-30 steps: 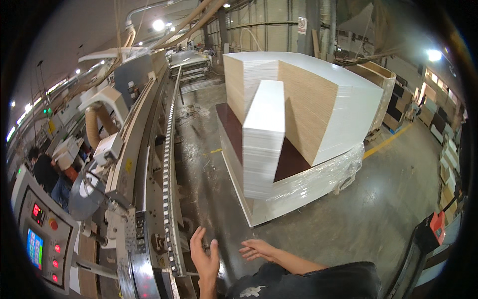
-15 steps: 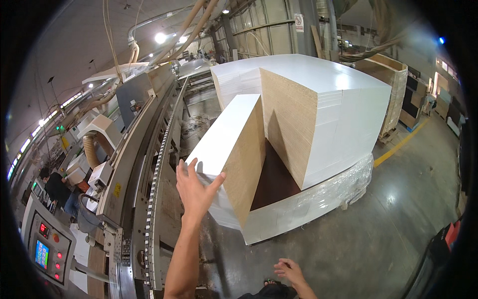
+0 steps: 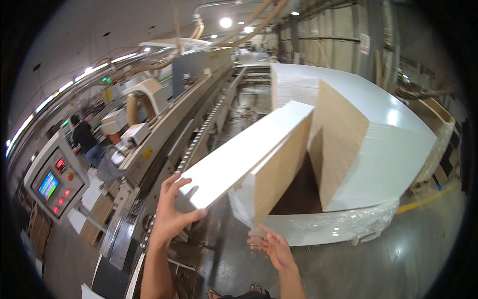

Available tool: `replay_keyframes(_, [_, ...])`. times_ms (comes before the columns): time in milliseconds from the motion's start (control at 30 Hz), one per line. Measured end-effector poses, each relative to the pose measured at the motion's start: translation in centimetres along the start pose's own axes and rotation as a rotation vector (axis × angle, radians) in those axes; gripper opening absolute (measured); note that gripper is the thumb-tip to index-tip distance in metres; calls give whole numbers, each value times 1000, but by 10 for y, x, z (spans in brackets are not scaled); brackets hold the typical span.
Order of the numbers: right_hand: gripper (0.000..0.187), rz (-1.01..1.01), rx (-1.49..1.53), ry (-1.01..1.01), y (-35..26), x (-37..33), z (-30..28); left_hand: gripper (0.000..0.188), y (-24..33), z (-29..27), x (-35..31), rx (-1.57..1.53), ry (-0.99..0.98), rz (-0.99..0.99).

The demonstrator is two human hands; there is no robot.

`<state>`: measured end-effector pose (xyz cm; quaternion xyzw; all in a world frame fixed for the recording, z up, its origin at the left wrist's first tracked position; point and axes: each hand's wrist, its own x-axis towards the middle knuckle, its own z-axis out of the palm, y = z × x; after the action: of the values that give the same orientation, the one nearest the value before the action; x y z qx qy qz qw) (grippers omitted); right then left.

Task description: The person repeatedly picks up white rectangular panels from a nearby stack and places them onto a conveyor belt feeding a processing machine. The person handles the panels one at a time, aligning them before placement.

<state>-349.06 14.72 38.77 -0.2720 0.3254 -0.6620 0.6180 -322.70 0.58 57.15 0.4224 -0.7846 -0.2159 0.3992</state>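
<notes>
Woodworking workshop, long machine point(image 3: 169, 142), lit control box point(image 3: 58, 178), stacked white boards point(image 3: 377, 164)

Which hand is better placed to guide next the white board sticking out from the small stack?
Probably the left hand: it grips the near end of the white board, while the right hand looks open and empty, near a corner of the small stack.

Bare forearms point(image 3: 158, 271), dark clothing point(image 3: 247, 295)

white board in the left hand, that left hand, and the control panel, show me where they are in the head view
White board point(image 3: 246, 153): head view, on its flat top face
Left hand point(image 3: 171, 215): head view, on the back of the hand
Control panel point(image 3: 60, 180): head view, near the middle of its front face
</notes>
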Motion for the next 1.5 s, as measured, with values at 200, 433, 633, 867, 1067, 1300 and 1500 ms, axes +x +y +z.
replay_keyframes(200, [67,-136,246,-201,-11,107,111,98,-26,-140,-122,-63,-25,-140])
replay_keyframes(433, [52,231,202,-174,102,90,210,106,-95,-171,-314,-913,711,-478])
replay_keyframes(633, [48,569,-71,-299,272,78,253,64,-205,-137,-502,-882,1156,-811])
replay_keyframes(867, [39,863,-213,-163,428,91,291,52,-231,-166,-611,-686,1401,-1087])
replay_keyframes(1067, [31,859,-232,-165,514,125,345,49,-296,-202,-609,-620,1420,-1099])
replay_keyframes(1300, [71,713,-341,-223,534,162,386,49,-406,-211,-592,-459,1364,-953])
replay_keyframes(1500, [133,377,-1018,-498,548,200,371,97,-406,-233,-530,-392,956,-947])
